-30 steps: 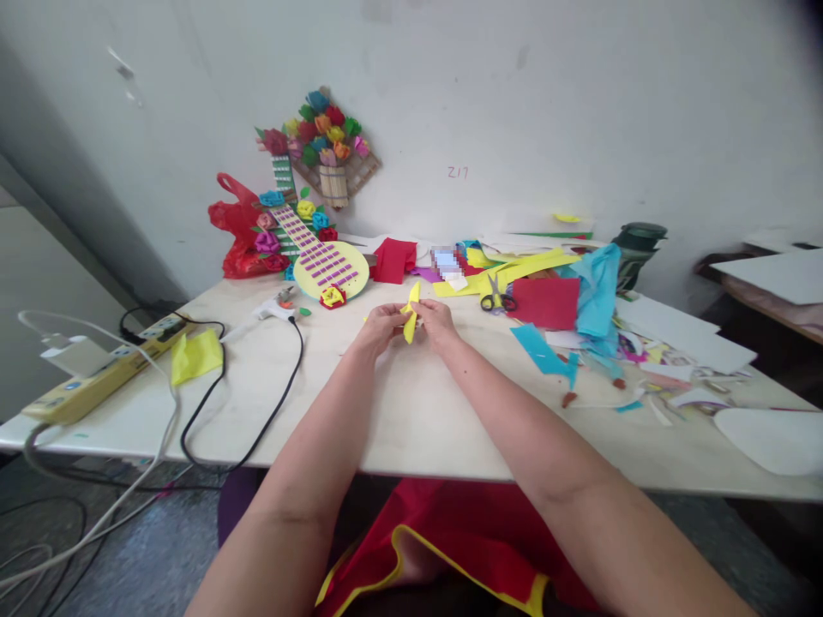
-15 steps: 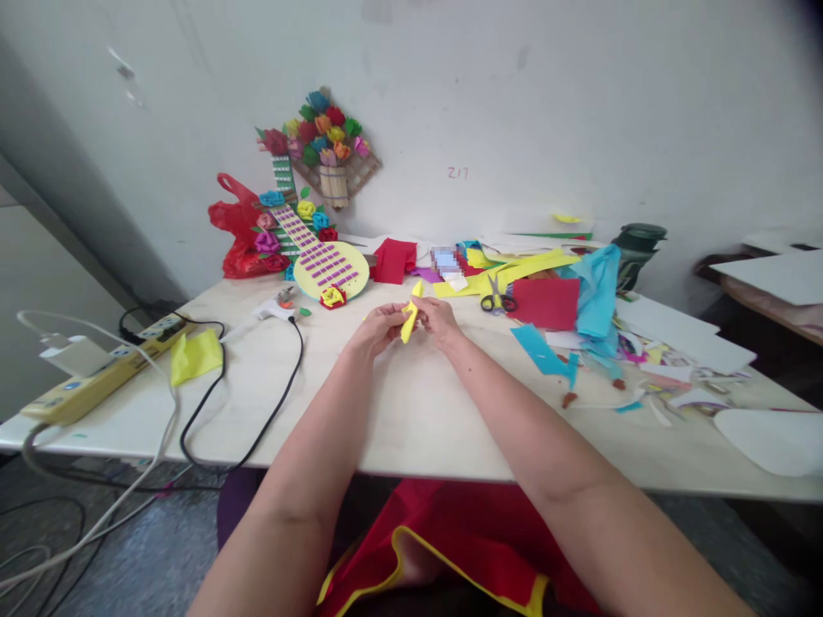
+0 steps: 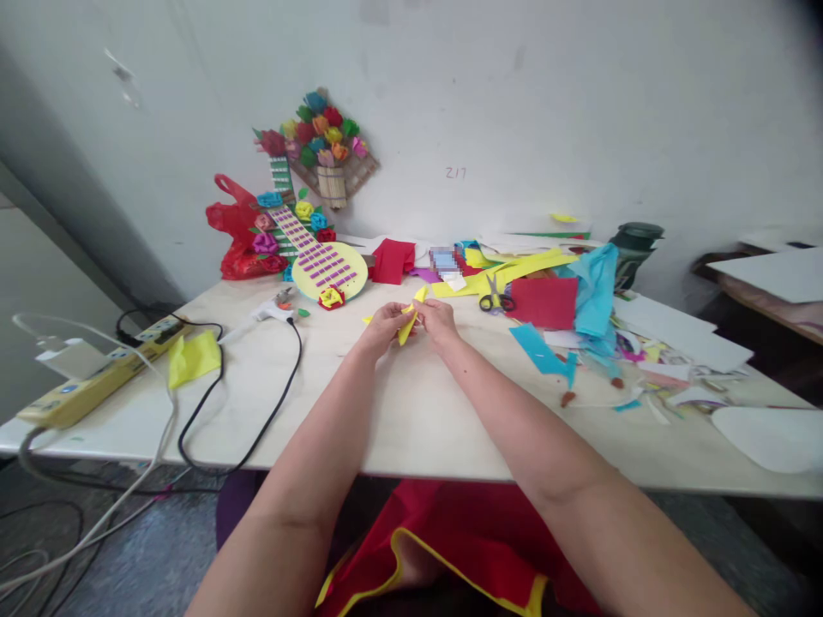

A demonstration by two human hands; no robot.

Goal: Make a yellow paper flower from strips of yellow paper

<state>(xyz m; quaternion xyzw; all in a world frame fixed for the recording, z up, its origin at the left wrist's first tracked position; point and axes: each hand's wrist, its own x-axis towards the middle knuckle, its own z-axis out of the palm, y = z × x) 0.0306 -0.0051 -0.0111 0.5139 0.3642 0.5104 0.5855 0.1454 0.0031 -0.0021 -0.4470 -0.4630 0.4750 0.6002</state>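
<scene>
Over the middle of the pale table (image 3: pixel 411 411), my left hand (image 3: pixel 383 325) and my right hand (image 3: pixel 437 321) meet, fingers pinched on a small folded yellow paper strip (image 3: pixel 409 317). The strip slants between the fingertips, one end poking up toward the right. Both forearms reach out from the table's near edge. Just beyond the hands lies a yellow paper guitar (image 3: pixel 321 266) with purple bars and paper roses.
A glue gun (image 3: pixel 270 310) with a black cord lies to the left, near a yellow paper scrap (image 3: pixel 193 357) and a power strip (image 3: pixel 90 386). Scissors (image 3: pixel 495 296), red, blue and yellow paper scraps crowd the right. A paper flower basket (image 3: pixel 327 150) leans on the wall.
The yellow strip has tilted from nearly upright to a lower slant between my fingers. Both hands stay in the same spot.
</scene>
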